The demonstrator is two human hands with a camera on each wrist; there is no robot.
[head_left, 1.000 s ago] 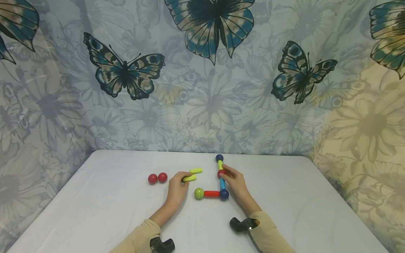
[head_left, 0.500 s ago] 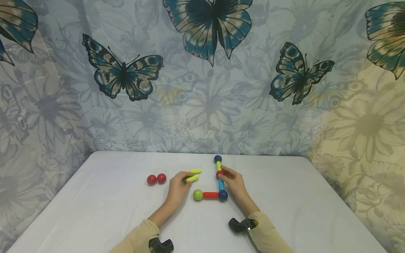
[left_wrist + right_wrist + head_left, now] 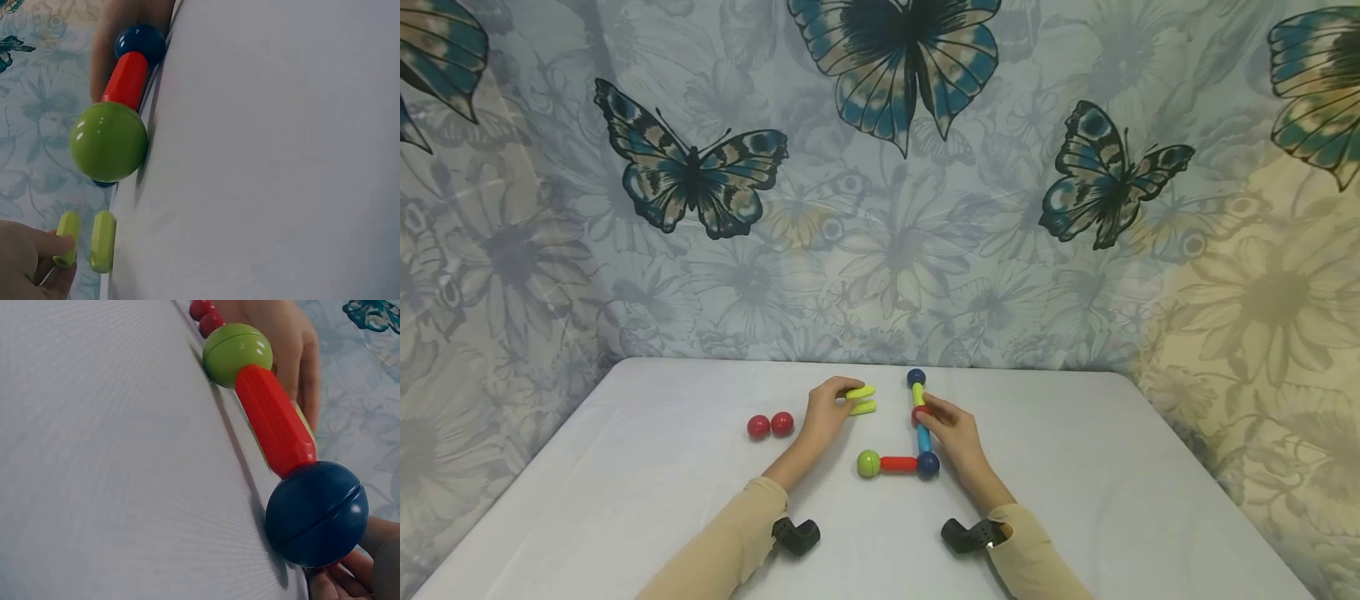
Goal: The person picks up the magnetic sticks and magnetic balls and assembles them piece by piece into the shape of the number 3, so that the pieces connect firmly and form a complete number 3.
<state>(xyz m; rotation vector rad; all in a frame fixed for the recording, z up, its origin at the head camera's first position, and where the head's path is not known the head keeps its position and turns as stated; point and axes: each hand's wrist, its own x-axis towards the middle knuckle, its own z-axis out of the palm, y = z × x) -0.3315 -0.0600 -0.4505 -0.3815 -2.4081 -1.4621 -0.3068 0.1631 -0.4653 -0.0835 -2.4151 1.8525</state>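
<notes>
My left hand point(image 3: 826, 410) pinches a short yellow-green rod point(image 3: 69, 231) between thumb and fingers, lifted a little off the table. A second yellow-green rod point(image 3: 103, 244) lies just beside it. My right hand point(image 3: 957, 432) grips a joined chain of magnetic-looking rods and balls at its red ball point(image 3: 919, 414), which the fingers partly cover. Beyond that ball, a yellow-green rod point(image 3: 918, 393) leads to a dark blue ball point(image 3: 916, 378). Nearer me, a light blue rod point(image 3: 923, 439) meets another dark blue ball point(image 3: 317, 514). From there a red rod point(image 3: 275, 419) runs left to a green ball point(image 3: 237, 355).
Two loose red balls point(image 3: 771, 426) sit to the left of my left hand. Everything stands on a white-covered table point(image 3: 647, 467), whose far edge meets a butterfly-patterned backdrop point(image 3: 902, 250). Both wrists carry black camera mounts point(image 3: 796, 536).
My left hand has moved away from me, lifting its rod from the near side of the other rod to its far side. The right hand keeps its grip on the chain.
</notes>
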